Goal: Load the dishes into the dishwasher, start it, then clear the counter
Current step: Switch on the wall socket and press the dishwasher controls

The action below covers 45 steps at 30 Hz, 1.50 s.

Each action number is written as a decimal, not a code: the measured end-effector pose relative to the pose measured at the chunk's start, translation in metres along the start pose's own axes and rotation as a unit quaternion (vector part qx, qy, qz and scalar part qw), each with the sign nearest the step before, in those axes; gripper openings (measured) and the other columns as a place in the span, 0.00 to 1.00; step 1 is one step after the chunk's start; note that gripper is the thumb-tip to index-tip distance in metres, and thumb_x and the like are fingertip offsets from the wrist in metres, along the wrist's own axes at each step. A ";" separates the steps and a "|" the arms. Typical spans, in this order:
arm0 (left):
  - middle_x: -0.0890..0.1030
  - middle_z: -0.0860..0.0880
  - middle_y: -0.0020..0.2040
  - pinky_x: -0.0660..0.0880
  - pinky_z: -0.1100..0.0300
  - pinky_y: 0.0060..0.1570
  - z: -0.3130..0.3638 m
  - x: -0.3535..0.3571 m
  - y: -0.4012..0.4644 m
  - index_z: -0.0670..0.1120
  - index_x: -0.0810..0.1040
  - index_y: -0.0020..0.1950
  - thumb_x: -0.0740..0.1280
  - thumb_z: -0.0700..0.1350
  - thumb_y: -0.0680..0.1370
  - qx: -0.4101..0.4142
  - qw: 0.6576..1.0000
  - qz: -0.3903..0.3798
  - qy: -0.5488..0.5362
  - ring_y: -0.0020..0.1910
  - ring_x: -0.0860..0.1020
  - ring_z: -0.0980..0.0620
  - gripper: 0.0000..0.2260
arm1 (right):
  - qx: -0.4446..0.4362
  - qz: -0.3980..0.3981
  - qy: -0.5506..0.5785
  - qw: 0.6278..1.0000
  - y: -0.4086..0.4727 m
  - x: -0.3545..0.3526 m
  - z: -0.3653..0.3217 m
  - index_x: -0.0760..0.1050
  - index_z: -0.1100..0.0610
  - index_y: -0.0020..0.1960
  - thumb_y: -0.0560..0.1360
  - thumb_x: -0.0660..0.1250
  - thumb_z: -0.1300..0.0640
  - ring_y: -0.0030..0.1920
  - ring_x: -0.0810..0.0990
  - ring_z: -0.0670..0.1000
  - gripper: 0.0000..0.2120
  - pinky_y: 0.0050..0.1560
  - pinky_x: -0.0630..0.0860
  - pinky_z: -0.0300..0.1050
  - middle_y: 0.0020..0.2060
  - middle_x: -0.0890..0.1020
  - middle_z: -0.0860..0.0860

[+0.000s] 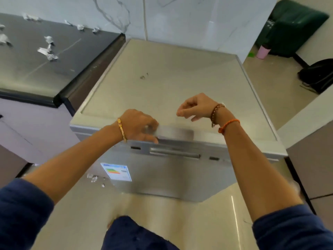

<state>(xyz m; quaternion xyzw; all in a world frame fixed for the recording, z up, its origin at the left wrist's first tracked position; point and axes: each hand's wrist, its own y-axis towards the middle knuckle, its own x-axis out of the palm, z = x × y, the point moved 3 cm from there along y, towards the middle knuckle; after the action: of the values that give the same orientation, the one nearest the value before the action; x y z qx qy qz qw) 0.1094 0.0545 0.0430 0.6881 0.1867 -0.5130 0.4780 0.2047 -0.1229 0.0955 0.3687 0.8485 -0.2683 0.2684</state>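
silver dishwasher (167, 83), black counter (36, 56) with white scraps (47, 51), green bin (292, 27), pink cup (263, 52).

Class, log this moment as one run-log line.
dishwasher: door closed | left hand: fingers at door's top edge | right hand: loosely curled, empty

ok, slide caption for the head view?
Left hand at the closed dishwasher's top edge; right hand above it.
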 end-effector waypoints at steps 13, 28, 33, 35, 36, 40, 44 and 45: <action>0.70 0.45 0.67 0.71 0.46 0.58 -0.304 -0.039 0.020 0.43 0.72 0.65 0.67 0.46 0.75 -0.326 0.944 -0.050 -0.002 0.64 0.69 0.42 0.19 | -0.098 0.268 0.071 0.956 0.202 0.007 -0.143 0.69 0.56 0.64 0.71 0.70 0.60 0.48 0.73 0.49 0.23 0.49 0.71 0.39 0.54 0.72 0.51; 0.77 0.49 0.62 0.73 0.52 0.60 -0.482 -0.013 0.060 0.49 0.72 0.66 0.80 0.58 0.56 -0.408 0.844 -0.347 -0.009 0.61 0.75 0.46 0.41 | -0.109 0.369 -0.192 0.903 0.344 -0.047 -0.251 0.65 0.57 0.68 0.71 0.70 0.56 0.67 0.65 0.56 0.28 0.64 0.65 0.48 0.68 0.66 0.54; 0.73 0.47 0.64 0.73 0.50 0.59 -0.481 -0.008 0.077 0.46 0.69 0.68 0.79 0.57 0.58 -0.405 0.833 -0.376 0.043 0.62 0.74 0.43 0.42 | -0.065 0.282 -0.411 0.864 0.379 -0.036 -0.271 0.54 0.57 0.73 0.72 0.68 0.54 0.71 0.57 0.57 0.35 0.66 0.63 0.51 0.74 0.51 0.54; 0.71 0.46 0.66 0.72 0.48 0.61 -0.481 -0.004 0.083 0.44 0.65 0.70 0.79 0.55 0.58 -0.408 0.823 -0.391 0.047 0.65 0.70 0.41 0.45 | -0.067 0.291 -0.430 0.852 0.391 -0.041 -0.281 0.53 0.57 0.73 0.71 0.69 0.54 0.71 0.56 0.57 0.37 0.67 0.62 0.52 0.75 0.49 0.54; 0.70 0.45 0.67 0.70 0.46 0.62 -0.479 -0.003 0.084 0.43 0.64 0.71 0.79 0.55 0.59 -0.407 0.819 -0.402 0.050 0.67 0.67 0.40 0.46 | -0.065 0.302 -0.429 0.849 0.396 -0.045 -0.286 0.52 0.57 0.73 0.71 0.69 0.54 0.72 0.55 0.57 0.37 0.68 0.60 0.53 0.75 0.49 0.54; 0.66 0.46 0.66 0.70 0.45 0.63 -0.480 0.002 0.088 0.43 0.62 0.70 0.80 0.52 0.59 -0.393 0.820 -0.415 0.036 0.67 0.66 0.39 0.45 | -0.063 0.338 -0.432 0.833 0.413 -0.073 -0.311 0.47 0.56 0.75 0.72 0.68 0.53 0.74 0.47 0.57 0.41 0.72 0.53 0.55 0.76 0.45 0.52; 0.67 0.47 0.65 0.72 0.50 0.62 -0.487 0.001 0.086 0.45 0.62 0.69 0.80 0.53 0.59 -0.357 0.837 -0.413 0.028 0.63 0.71 0.43 0.44 | -0.068 0.385 -0.413 0.823 0.422 -0.109 -0.338 0.48 0.57 0.74 0.71 0.68 0.53 0.73 0.52 0.56 0.40 0.69 0.59 0.54 0.75 0.43 0.53; 0.66 0.48 0.65 0.71 0.50 0.62 -0.488 0.001 0.086 0.46 0.62 0.69 0.80 0.53 0.59 -0.352 0.839 -0.415 0.028 0.64 0.70 0.43 0.44 | -0.070 0.398 -0.406 0.820 0.425 -0.117 -0.344 0.49 0.57 0.74 0.70 0.69 0.53 0.73 0.53 0.56 0.40 0.69 0.60 0.54 0.75 0.43 0.53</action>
<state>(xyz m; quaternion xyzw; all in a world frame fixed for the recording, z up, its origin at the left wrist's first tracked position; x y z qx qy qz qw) 0.4315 0.4283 0.0905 0.3457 0.6356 -0.5438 0.4251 0.5113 0.2938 0.3071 0.5128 0.4585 -0.2032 0.6968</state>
